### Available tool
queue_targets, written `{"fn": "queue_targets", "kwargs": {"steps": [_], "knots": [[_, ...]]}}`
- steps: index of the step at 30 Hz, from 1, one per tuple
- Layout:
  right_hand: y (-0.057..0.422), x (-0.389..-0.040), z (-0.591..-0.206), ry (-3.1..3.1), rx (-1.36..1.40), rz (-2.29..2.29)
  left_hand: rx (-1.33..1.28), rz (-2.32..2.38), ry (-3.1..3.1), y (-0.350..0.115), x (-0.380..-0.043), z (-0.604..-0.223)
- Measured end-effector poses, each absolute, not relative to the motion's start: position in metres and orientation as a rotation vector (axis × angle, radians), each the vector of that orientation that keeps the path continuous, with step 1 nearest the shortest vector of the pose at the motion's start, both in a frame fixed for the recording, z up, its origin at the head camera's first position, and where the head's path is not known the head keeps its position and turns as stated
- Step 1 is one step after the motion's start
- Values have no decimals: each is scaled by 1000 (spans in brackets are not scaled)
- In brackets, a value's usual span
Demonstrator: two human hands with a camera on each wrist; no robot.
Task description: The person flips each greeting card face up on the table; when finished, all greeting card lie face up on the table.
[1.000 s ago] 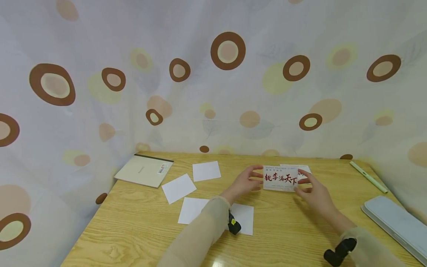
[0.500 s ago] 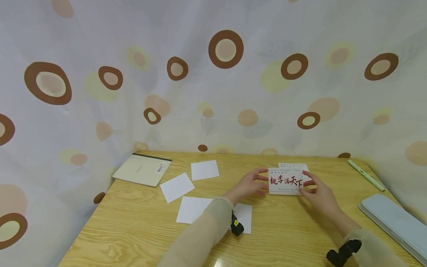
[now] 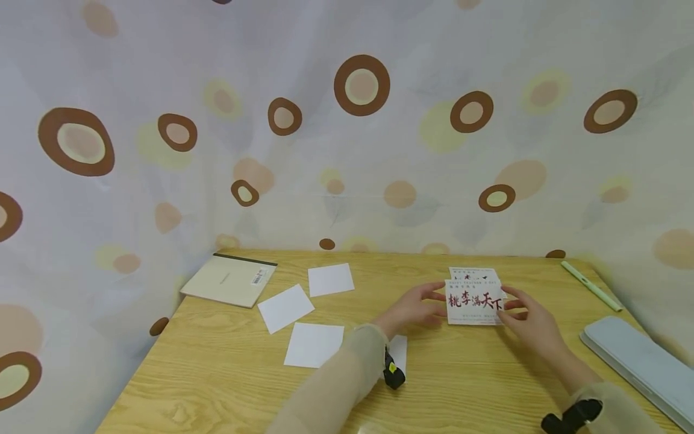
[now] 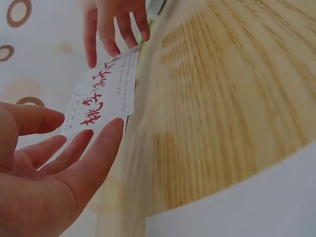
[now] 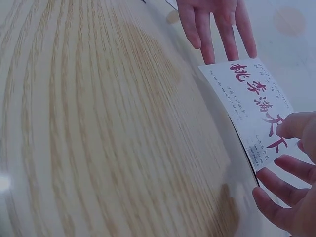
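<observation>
A white card (image 3: pixel 475 302) with red Chinese characters is held up above the right part of the table. My right hand (image 3: pixel 534 323) pinches its right end, thumb on the printed face and fingers behind, as the right wrist view shows. Along the opposite edge, the extended fingertips of my left hand (image 3: pixel 416 307) are right at the card, its fingers spread apart in the left wrist view. Behind the held card, another printed card (image 3: pixel 472 272) lies on the table, partly covered by it in the head view.
Several blank white cards lie left of centre, such as one (image 3: pixel 313 345) beside my left sleeve (image 3: pixel 338 374). A cream notebook (image 3: pixel 230 280) is at the back left. On the right are a green pen (image 3: pixel 591 286) and a pale blue case (image 3: pixel 640 361). A patterned curtain (image 3: pixel 303 163) rises behind.
Both hands and the card have shifted right and slightly nearer to me. The card now covers a lower part of the printed card behind it.
</observation>
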State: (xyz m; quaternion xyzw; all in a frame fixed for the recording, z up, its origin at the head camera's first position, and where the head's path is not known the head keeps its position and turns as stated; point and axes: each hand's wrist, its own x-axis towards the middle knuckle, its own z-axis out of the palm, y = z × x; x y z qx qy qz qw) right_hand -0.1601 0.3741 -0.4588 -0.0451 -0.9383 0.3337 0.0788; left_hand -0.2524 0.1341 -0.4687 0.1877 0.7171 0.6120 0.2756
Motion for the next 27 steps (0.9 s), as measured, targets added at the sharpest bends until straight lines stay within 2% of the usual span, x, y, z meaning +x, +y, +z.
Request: {"fn": "queue_targets", "kwargs": {"steps": [27], "knots": [[393, -146, -465, -2869, -280, 950, 506, 1664, 1788, 156, -237, -472]]}}
